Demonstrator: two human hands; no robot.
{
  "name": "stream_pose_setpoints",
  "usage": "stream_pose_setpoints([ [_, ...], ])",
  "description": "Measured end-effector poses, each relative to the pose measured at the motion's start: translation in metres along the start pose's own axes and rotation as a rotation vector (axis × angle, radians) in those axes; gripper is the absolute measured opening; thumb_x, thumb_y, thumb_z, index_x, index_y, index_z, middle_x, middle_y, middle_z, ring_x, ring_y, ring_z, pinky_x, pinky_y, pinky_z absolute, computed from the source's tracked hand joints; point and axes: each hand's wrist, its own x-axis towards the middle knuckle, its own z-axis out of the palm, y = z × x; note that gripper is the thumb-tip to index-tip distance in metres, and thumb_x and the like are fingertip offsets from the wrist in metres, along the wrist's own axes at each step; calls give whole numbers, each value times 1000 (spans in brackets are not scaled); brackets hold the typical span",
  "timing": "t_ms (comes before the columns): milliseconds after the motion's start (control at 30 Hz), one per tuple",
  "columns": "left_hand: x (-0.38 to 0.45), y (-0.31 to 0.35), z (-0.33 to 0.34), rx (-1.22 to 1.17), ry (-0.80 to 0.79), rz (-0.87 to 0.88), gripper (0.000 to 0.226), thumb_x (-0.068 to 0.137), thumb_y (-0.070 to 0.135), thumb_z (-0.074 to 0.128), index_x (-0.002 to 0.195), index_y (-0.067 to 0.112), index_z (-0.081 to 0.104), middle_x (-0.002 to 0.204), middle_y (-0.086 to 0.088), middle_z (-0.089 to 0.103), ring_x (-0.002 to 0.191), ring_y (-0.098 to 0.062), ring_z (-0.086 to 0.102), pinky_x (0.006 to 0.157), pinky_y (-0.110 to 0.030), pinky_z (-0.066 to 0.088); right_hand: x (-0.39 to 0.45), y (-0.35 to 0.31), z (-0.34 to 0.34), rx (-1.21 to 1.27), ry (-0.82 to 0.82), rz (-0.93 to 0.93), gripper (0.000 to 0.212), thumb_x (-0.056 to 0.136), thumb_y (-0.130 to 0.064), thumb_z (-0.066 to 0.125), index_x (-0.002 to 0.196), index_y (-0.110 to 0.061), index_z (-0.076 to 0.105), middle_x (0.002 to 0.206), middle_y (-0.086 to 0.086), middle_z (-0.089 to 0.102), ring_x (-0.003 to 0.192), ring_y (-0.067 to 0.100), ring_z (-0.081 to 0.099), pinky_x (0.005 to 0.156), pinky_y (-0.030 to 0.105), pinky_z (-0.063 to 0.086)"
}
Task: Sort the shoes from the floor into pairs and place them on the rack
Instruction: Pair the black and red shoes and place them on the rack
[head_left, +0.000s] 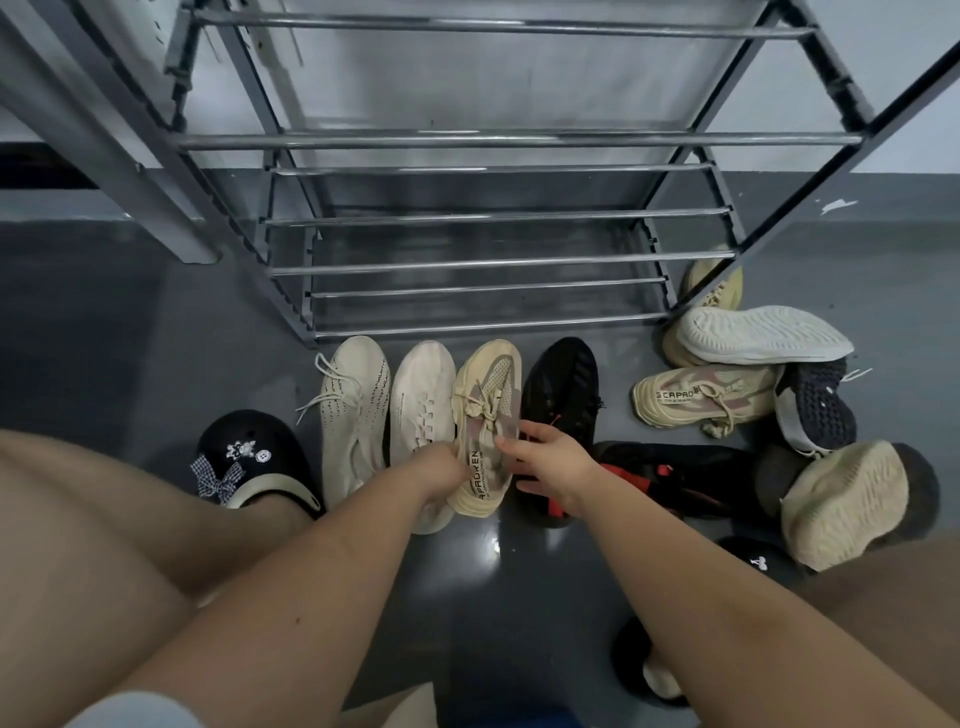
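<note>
A beige sneaker (485, 415) with pink mesh and printed lettering lies in a row on the grey floor before the metal shoe rack (493, 267). My left hand (441, 470) grips its left side near the heel. My right hand (545, 460) holds its right side, thumb on the tongue. Two cream sneakers (358, 400) (422, 410) lie to its left, a black sneaker (563, 389) to its right. Its matching beige sneaker (701, 397) lies on its side in the pile at the right.
The pile at right holds an upturned white-soled shoe (761, 332), a dark knit shoe (818, 410), a black-and-red shoe (670, 475) and a tan-soled shoe (847, 501). My feet wear black clogs (249, 457). The rack's shelves hold nothing. A grey post (130, 171) stands left.
</note>
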Motion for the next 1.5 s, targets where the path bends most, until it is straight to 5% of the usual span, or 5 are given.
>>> stream_pose_setpoints([
  [300, -26, 0, 16, 481, 154, 319, 71, 93, 36, 50, 151, 18, 11, 156, -5, 22, 140, -26, 27, 113, -41, 28, -36, 22, -28, -1010, 139, -90, 84, 85, -39, 64, 151, -18, 17, 145, 13, 37, 130, 31, 43, 107, 38, 39],
  [533, -55, 19, 39, 720, 130, 492, 67, 98, 35, 40, 152, 16, 5, 160, -6, 3, 148, -20, 6, 118, -30, 5, -59, 39, -48, -961, 205, -106, 82, 84, -39, 64, 149, -14, 22, 145, 15, 36, 131, 31, 41, 109, 36, 36],
  [800, -63, 46, 63, 946, 92, 585, 68, 98, 41, 36, 152, 17, 2, 161, -4, 1, 148, -21, 2, 120, -32, 2, -76, 62, -96, -1138, 350, -78, 75, 89, -39, 56, 150, -18, 19, 149, 11, 30, 135, 31, 33, 106, 43, 37],
  [1100, -37, 92, 78, 1080, 70, 534, 71, 97, 46, 35, 152, 16, 2, 161, -4, -2, 148, -21, -1, 121, -35, 5, -68, 55, -163, -1202, 484, -28, 71, 88, -46, 56, 146, -18, 27, 143, 7, 38, 133, 28, 36, 100, 41, 39],
  [1500, 16, 128, 104, 962, -78, 434, 70, 96, 48, 41, 152, 21, 9, 160, -1, 10, 144, -25, 17, 117, -39, 21, 4, 44, -184, -1093, 373, -11, 60, 95, -50, 42, 144, -16, 33, 145, 9, 40, 135, 28, 33, 106, 41, 33],
])
